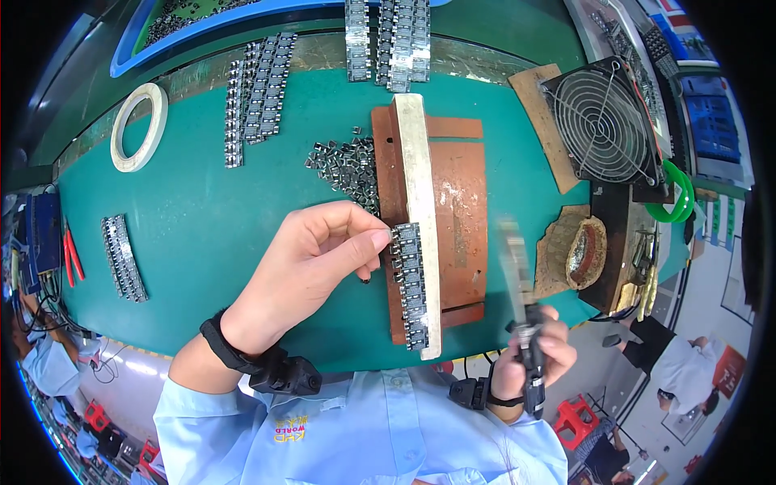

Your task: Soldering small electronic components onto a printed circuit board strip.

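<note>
A strip of small black circuit boards (411, 283) lies along the pale bar (418, 153) of a brown fixture (459, 218), with small metal parts along the strip's left edge. Thumb and forefinger of my left hand (315, 246) are pinched together at the upper left of that strip; whatever sits between the tips is too small to make out. Just beyond this hand, a pile of small metal components (347, 166) rests against the fixture. To the right of the fixture, my right hand (541, 356) grips a black-handled tool (529, 356), its long metal end blurred by motion.
More board strips (267, 89) lie at the far side, another strip (124, 259) at the left by red-handled pliers (73, 255). A tape roll (121, 145) is far left. At right stand a fan (600, 121) and a round crusted dish (588, 252). A blue bin (129, 56) stands behind.
</note>
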